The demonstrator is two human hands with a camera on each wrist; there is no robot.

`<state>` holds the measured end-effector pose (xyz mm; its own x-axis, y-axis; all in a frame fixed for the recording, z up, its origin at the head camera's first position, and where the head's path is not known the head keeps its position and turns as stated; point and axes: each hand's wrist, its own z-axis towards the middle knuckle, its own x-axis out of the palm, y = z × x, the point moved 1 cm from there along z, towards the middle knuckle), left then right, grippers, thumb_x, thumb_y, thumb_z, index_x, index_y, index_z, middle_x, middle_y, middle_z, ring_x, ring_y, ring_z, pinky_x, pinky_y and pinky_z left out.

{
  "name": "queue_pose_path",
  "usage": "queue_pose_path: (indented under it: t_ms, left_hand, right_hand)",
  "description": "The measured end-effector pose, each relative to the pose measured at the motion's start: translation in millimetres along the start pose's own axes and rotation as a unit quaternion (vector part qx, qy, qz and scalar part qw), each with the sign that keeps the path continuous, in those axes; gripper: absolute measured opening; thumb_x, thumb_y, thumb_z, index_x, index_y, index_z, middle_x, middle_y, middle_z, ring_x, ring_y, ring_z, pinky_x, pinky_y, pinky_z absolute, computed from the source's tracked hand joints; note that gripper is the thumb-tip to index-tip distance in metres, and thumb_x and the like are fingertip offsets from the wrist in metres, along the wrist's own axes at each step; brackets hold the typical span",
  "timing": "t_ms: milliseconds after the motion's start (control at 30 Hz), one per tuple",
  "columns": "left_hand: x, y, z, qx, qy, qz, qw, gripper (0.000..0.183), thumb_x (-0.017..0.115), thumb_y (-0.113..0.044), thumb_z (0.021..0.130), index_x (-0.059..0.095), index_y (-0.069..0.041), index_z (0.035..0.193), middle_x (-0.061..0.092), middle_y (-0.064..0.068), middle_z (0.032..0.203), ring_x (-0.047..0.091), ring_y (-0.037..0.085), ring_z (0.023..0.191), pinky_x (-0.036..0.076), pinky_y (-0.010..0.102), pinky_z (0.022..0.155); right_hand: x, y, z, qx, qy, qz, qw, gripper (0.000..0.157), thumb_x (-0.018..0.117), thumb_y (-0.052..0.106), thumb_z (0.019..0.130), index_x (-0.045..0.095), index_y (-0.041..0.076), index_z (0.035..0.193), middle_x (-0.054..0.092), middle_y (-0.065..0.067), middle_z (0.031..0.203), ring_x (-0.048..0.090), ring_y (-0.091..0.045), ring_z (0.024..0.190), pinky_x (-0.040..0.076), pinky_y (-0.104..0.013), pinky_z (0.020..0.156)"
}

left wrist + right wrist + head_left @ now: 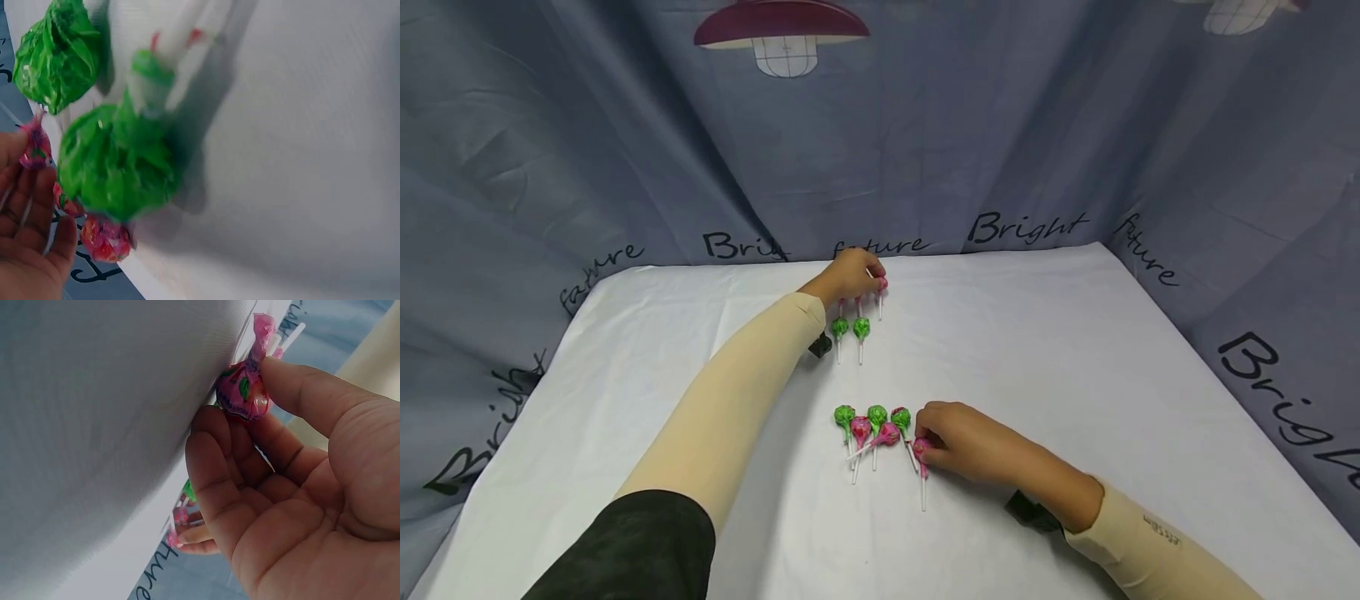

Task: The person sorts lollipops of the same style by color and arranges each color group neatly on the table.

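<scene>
At the table's far side, my left hand (852, 273) pinches a pink lollipop (882, 284) by its wrapped head, the stick pointing toward me. Two more pink lollipops (105, 239) lie by that hand, partly hidden under it in the head view. Just nearer are two green lollipops (861, 327), side by side with sticks toward me. My right hand (964, 440) holds another pink lollipop (244, 394) between thumb and fingers, close over the cloth. Left of it lies a loose group of green lollipops (877, 415) and pink lollipops (861, 428), some sticks crossing.
A white cloth (1015, 333) covers the table. Grey-blue curtains (925, 150) printed with lamps and lettering hang behind and at the sides. A dark wrist camera (1032, 512) sits under the right wrist, another dark camera (822, 345) beside the left.
</scene>
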<state>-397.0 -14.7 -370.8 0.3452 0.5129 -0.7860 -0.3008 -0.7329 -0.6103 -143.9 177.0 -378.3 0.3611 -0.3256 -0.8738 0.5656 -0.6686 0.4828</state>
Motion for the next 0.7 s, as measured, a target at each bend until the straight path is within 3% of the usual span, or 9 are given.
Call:
queue_pose_path:
  t_ms: [233, 500, 700]
  left_hand:
    - [1.3, 1.1, -0.4, 0.003, -0.016, 0.019, 0.9997, 0.020, 0.065, -0.015, 0.097, 0.070, -0.005, 0.113, 0.066, 0.007, 0.109, 0.058, 0.019, 0.090, 0.051, 0.030, 0.079]
    - [8.4, 6.5, 4.2, 0.015, -0.009, 0.029, 0.9994, 0.020, 0.064, -0.015, 0.097, 0.071, -0.005, 0.112, 0.068, 0.008, 0.108, 0.058, 0.019, 0.086, 0.050, 0.029, 0.072]
    - [9.2, 8.5, 4.7, 0.011, -0.009, 0.033, 0.9993, 0.024, 0.064, -0.017, 0.097, 0.070, -0.004, 0.117, 0.067, 0.008, 0.111, 0.056, 0.020, 0.091, 0.049, 0.030, 0.078]
  right_hand:
    - [0.8, -0.9, -0.2, -0.002, -0.002, -0.003, 1.000, 0.018, 0.073, 0.011, 0.090, 0.057, 0.018, 0.083, 0.048, 0.011, 0.079, 0.045, -0.005, 0.071, 0.042, -0.024, 0.065]
    - [0.8, -0.7, -1.2, 0.003, 0.000, -0.002, 1.000, 0.018, 0.073, 0.012, 0.090, 0.058, 0.018, 0.083, 0.047, 0.012, 0.079, 0.045, -0.005, 0.071, 0.042, -0.024, 0.065]
    - [1.0, -1.1, -0.9, -0.003, -0.002, -0.005, 1.000, 0.019, 0.074, 0.012, 0.089, 0.057, 0.018, 0.083, 0.047, 0.012, 0.078, 0.045, -0.005, 0.071, 0.042, -0.024, 0.065]
